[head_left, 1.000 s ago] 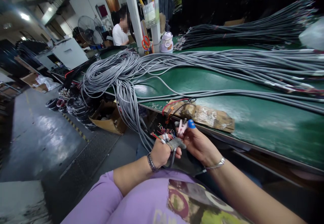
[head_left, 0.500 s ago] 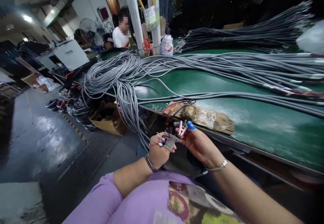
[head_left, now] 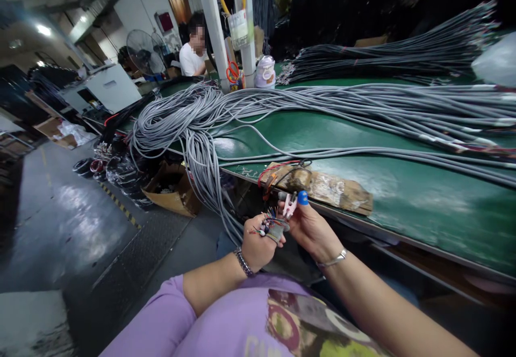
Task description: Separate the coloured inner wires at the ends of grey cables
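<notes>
Near the table's front edge, my left hand (head_left: 258, 243) is closed around the end of a cable, whose thin coloured wires (head_left: 269, 222) fan out above the fist. A grey wrapping (head_left: 276, 231) lies over the thumb side of that hand; whether it is a thumb cover or part of the cable I cannot tell. Close to the wires, my right hand (head_left: 314, 229) pinches a small pale pink plastic clip (head_left: 289, 207). Its thumb wears a blue cover (head_left: 302, 198). The clip's tips are too small to show whether they touch a wire.
Grey cables (head_left: 322, 98) run across the green table (head_left: 407, 147), with a coiled bundle (head_left: 203, 155) hanging over its edge. A taped wooden board (head_left: 342, 189) lies just beyond my hands. A cardboard box (head_left: 174, 191) stands below. A person (head_left: 192, 58) in white sits farther back.
My left hand has moved slightly right with the wires, closer to the clip. My right wrist has shifted a little left, and the clip stands more upright.
</notes>
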